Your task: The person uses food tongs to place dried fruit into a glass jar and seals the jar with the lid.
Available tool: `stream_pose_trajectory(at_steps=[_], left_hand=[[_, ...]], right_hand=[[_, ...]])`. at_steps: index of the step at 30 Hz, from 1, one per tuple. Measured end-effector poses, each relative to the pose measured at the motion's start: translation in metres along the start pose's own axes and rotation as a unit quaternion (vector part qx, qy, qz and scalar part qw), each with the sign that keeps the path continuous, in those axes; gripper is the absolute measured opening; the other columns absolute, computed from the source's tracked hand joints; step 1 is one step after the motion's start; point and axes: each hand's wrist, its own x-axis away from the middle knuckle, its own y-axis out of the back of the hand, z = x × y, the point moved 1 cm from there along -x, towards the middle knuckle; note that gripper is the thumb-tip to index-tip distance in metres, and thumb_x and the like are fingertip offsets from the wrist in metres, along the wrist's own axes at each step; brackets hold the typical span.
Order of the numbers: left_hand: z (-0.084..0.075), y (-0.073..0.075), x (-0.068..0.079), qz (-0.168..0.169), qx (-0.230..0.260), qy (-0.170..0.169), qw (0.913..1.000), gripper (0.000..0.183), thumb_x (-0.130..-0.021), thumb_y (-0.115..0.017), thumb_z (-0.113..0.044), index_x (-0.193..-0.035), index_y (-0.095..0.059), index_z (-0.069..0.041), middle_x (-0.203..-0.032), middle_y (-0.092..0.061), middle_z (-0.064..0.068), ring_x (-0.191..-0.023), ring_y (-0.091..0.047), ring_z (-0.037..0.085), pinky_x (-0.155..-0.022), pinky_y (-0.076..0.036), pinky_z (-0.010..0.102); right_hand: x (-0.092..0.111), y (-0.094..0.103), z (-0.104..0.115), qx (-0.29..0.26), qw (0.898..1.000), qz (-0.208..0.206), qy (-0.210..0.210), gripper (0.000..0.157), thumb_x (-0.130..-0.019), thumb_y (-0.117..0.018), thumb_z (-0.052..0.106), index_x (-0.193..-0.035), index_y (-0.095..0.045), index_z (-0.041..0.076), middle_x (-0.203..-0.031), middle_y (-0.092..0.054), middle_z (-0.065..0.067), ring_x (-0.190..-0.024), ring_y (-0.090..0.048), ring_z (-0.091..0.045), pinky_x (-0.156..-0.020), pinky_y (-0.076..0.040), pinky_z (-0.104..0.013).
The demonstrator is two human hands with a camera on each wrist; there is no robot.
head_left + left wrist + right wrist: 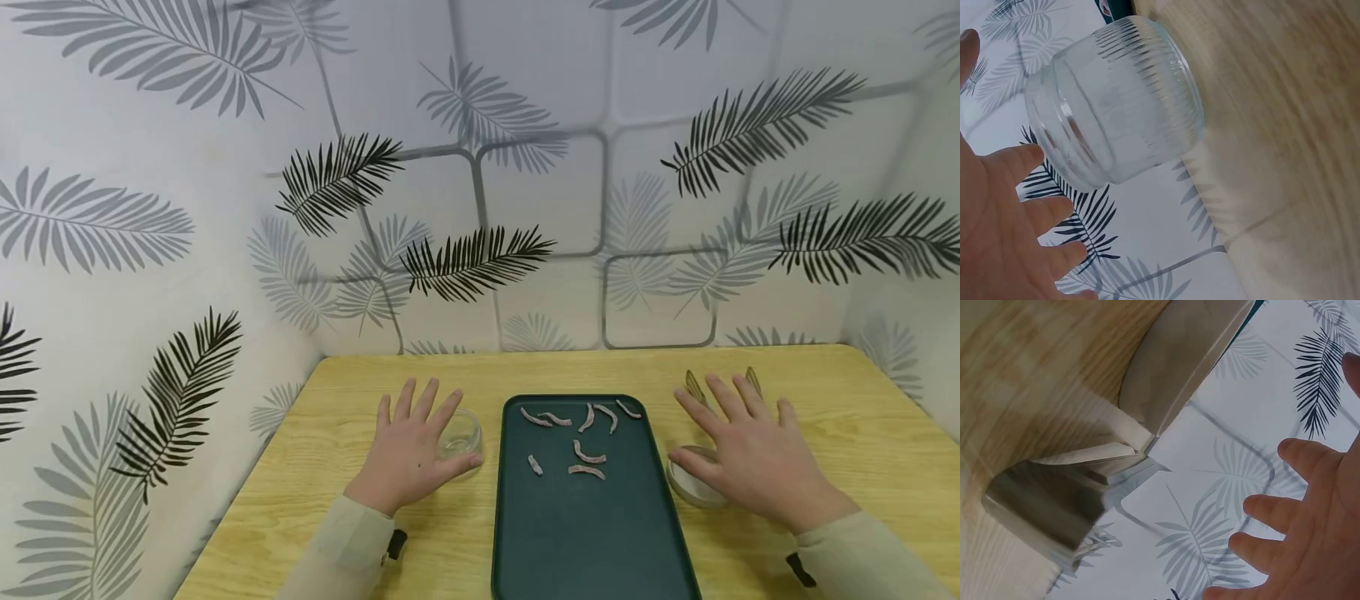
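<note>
My left hand is held palm down with fingers spread, beside and partly over a clear glass jar. In the left wrist view the jar is open-mouthed and ribbed near its base, with the fingers near its rim. My right hand, also spread, overlaps a shallow round beige dish and a shiny metal utensil, whose two slim tips show beyond the fingers. From the right wrist, the metal utensil has a broad curved end and stands near the dish. Neither hand holds anything.
Between the hands lies a dark green rectangular tray. Several thin, curved, pinkish-brown strips lie on its far half. The light wood table meets a leaf-patterned wall at the back.
</note>
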Motion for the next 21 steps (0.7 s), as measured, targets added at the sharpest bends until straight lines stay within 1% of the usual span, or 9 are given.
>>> stream_pose_trajectory(at_steps=[3, 7, 12, 14, 18, 21], left_hand=[[0.001, -0.002, 0.002, -0.001, 0.01, 0.004, 0.9999, 0.096, -0.085, -0.052, -0.082, -0.161, -0.031, -0.028, -0.166, -0.021, 0.012, -0.153, -0.005, 0.04, -0.112, -0.008, 0.071], [0.003, -0.004, 0.002, -0.001, 0.024, 0.007, 0.9997, 0.096, -0.084, -0.055, -0.081, -0.161, -0.033, -0.026, -0.165, -0.023, 0.013, -0.152, -0.008, 0.042, -0.112, -0.01, 0.072], [0.006, -0.008, 0.001, 0.012, 0.051, 0.026, 0.9983, 0.098, -0.085, -0.059, -0.077, -0.162, -0.03, -0.023, -0.164, -0.025, 0.014, -0.152, -0.01, 0.043, -0.111, -0.008, 0.072], [0.009, -0.011, 0.001, 0.019, 0.064, 0.036, 0.9971, 0.1, -0.085, -0.059, -0.077, -0.162, -0.027, -0.023, -0.164, -0.026, 0.013, -0.152, -0.011, 0.042, -0.112, -0.008, 0.071], [0.014, -0.015, 0.001, 0.023, 0.108, 0.056, 0.9923, 0.104, -0.084, -0.064, -0.074, -0.163, -0.024, -0.021, -0.163, -0.028, 0.014, -0.152, -0.012, 0.041, -0.113, -0.006, 0.069], [0.018, -0.017, 0.0, 0.031, 0.155, 0.066, 0.9853, 0.105, -0.084, -0.069, -0.069, -0.164, -0.021, -0.021, -0.163, -0.029, 0.013, -0.151, -0.014, 0.043, -0.115, -0.007, 0.067]], right_hand=[[0.001, -0.002, -0.003, -0.003, 1.0, 0.013, -0.004, 0.082, -0.093, -0.051, 0.073, -0.156, -0.043, 0.022, -0.158, -0.031, -0.025, -0.143, -0.021, -0.054, -0.097, -0.018, -0.083], [0.001, -0.004, -0.008, -0.006, 1.0, 0.027, -0.012, 0.082, -0.094, -0.048, 0.074, -0.156, -0.042, 0.021, -0.158, -0.03, -0.026, -0.142, -0.021, -0.056, -0.097, -0.019, -0.083], [-0.001, -0.005, -0.016, -0.024, 0.998, 0.053, -0.026, 0.082, -0.096, -0.043, 0.073, -0.16, -0.035, 0.022, -0.159, -0.026, -0.028, -0.142, -0.018, -0.058, -0.096, -0.018, -0.083], [-0.002, -0.005, -0.019, -0.037, 0.997, 0.06, -0.032, 0.081, -0.097, -0.042, 0.071, -0.16, -0.034, 0.022, -0.158, -0.026, -0.03, -0.142, -0.018, -0.058, -0.096, -0.019, -0.084], [-0.001, -0.005, -0.026, -0.054, 0.995, 0.068, -0.044, 0.078, -0.099, -0.044, 0.067, -0.159, -0.035, 0.018, -0.156, -0.028, -0.032, -0.138, -0.023, -0.06, -0.093, -0.022, -0.084], [-0.001, -0.007, -0.033, -0.062, 0.994, 0.077, -0.052, 0.079, -0.1, -0.043, 0.067, -0.159, -0.034, 0.015, -0.155, -0.026, -0.035, -0.135, -0.026, -0.062, -0.09, -0.025, -0.084]])
